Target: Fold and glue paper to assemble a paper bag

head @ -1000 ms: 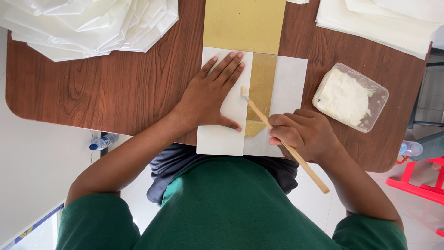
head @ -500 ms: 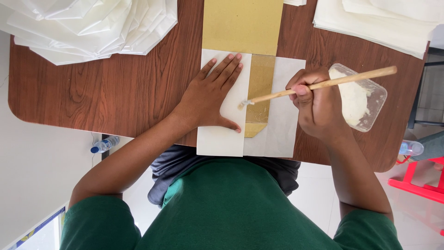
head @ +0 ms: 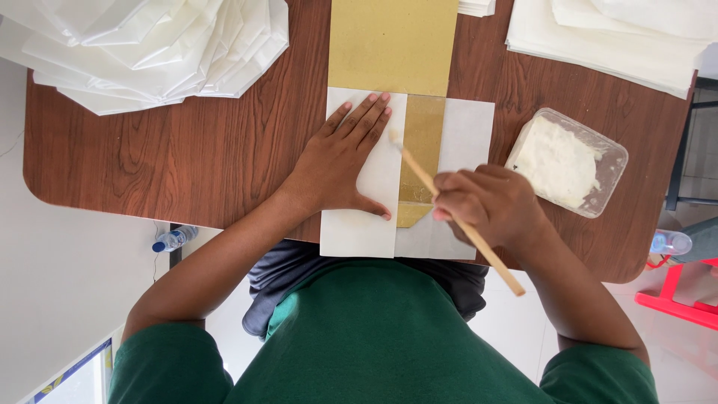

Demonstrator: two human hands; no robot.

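My left hand (head: 340, 164) lies flat, fingers spread, on a white paper sheet (head: 357, 232) at the near edge of the brown wooden table (head: 187, 157). A gold paper strip (head: 421, 153) shows between the white sheet's two halves and runs up into a wider gold sheet (head: 393, 45). My right hand (head: 490, 206) grips a wooden brush stick (head: 456, 217), its tip resting near the top left of the gold strip. A clear plastic tub of white paste (head: 565, 161) stands just right of that hand.
A fanned heap of white folded paper pieces (head: 149, 52) fills the far left of the table. A stack of white sheets (head: 613, 37) lies at the far right. On the floor are a plastic bottle (head: 173, 239) at left and a red stool (head: 680, 295) at right.
My right hand swung from the paper to the paste tub and back, bringing the brush tip onto the gold strip again. My left hand stayed flat on the white sheet.
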